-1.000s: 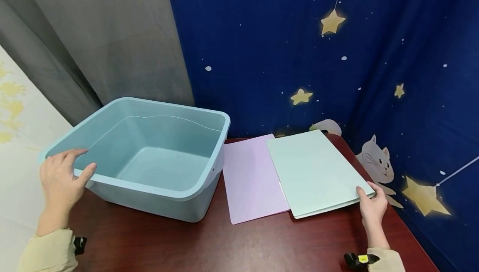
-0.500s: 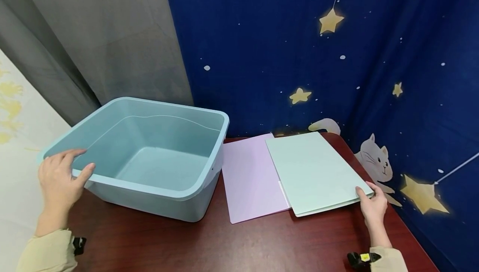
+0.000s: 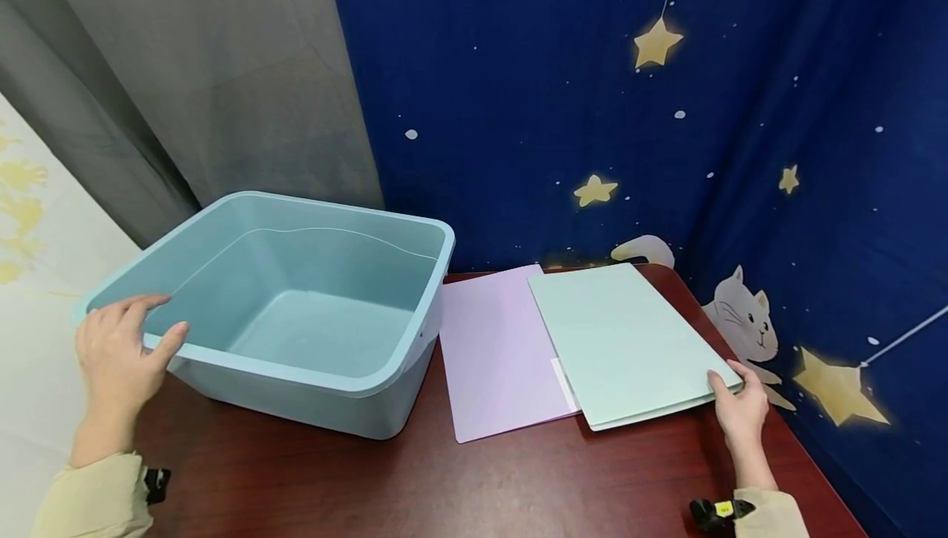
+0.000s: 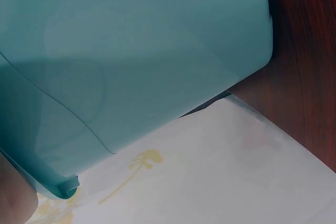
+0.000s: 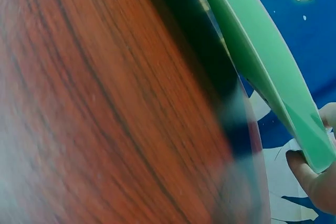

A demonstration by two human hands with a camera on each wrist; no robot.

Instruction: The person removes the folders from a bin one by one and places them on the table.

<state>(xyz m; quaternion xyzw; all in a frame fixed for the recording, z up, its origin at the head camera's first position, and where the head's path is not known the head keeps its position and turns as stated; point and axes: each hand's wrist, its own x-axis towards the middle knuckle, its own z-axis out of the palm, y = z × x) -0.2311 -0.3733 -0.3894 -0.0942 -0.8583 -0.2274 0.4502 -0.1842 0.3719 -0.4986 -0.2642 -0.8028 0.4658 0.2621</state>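
Note:
My left hand point(image 3: 122, 349) holds the near left corner of a light blue plastic storage bin point(image 3: 311, 370), fingers over the rim and thumb along the front edge. In the left wrist view the bin's wall point(image 4: 157, 66) fills the upper part. My right hand point(image 3: 743, 410) pinches a mint green file folder point(image 3: 629, 340) at its near right corner, thumb on top. The right wrist view shows the folder's edge raised above the table, between thumb and fingers. Beneath its left side lies a purple folder point(image 3: 499, 357) with a white label point(image 3: 563, 383), partly covered.
All this is on a dark red wooden table point(image 3: 474, 489), whose right edge runs close by my right hand. Behind hang a grey curtain point(image 3: 222, 69) and a blue star-patterned curtain point(image 3: 518, 110). White cloth point(image 3: 44, 373) with yellow prints hangs at the left.
The green folder has shifted slightly right with my right hand, showing more of the purple folder's white label. My left hand stays on the bin's rim.

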